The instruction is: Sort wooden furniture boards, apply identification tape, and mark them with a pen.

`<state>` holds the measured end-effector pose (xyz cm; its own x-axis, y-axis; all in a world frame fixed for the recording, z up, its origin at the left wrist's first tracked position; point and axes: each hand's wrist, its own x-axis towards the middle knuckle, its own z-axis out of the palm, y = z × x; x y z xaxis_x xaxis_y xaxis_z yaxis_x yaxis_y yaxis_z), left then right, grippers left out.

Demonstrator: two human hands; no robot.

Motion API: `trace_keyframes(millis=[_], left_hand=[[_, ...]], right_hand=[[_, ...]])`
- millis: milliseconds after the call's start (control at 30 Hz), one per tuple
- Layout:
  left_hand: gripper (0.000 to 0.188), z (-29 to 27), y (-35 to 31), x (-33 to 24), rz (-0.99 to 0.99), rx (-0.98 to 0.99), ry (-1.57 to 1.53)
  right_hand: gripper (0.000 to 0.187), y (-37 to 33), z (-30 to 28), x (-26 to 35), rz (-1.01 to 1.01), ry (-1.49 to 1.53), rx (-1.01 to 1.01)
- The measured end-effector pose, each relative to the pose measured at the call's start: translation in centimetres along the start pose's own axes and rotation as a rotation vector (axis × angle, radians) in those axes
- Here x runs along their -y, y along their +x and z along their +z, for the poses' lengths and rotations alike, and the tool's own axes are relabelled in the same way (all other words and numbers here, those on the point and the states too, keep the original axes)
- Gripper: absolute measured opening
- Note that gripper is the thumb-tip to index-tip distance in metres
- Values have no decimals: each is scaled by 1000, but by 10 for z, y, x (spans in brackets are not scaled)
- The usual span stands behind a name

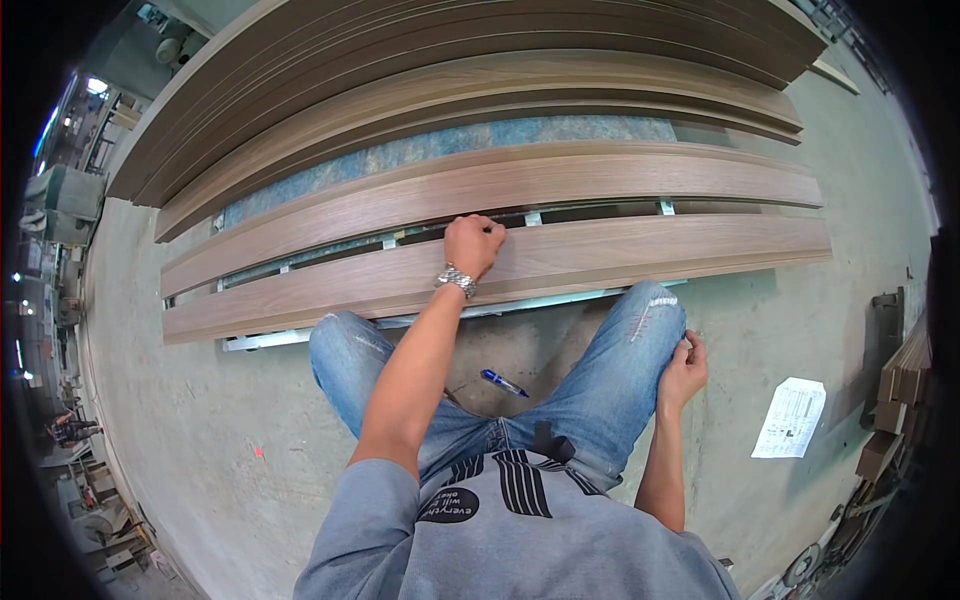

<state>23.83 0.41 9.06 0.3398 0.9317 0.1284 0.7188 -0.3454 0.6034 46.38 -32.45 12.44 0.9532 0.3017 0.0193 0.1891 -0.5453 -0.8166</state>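
The left hand [474, 247], a metal watch [456, 280] at its wrist, bent over the far edge of the near board [620, 247], its fingertips hidden; just beyond it lay a second board [600, 174], with stacked boards [470, 40] farther off; nearer the body lay a blue pen [504, 383]; well to its right, the right hand [683, 374] hung beside the right knee [645, 325]; farther right lay printed paper [790, 418].

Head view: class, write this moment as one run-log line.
left hand: at gap between nearest two boards | right hand: beside right knee | blue pen: floor, between legs | paper: floor, right
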Motion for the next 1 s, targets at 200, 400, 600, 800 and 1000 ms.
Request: trace_keyframes(millis=[200, 400, 600, 800, 1000], left_hand=[[17, -67, -26, 65, 102, -194, 40], [22, -242, -130, 107, -272, -510, -229], [26, -228, -296, 252, -730, -255, 32], [23, -128, -461, 280, -1125, 25, 279], [19, -60, -447, 247, -1338, 35, 343]], right_hand=[[23, 2, 8, -10, -20, 37, -20], [38, 36, 7, -50, 165, 149, -25], [49, 73, -31, -171, 473, 124, 361], [55, 18, -12, -148, 556, 400, 670], [62, 17, -59, -141, 647, 717, 783]])
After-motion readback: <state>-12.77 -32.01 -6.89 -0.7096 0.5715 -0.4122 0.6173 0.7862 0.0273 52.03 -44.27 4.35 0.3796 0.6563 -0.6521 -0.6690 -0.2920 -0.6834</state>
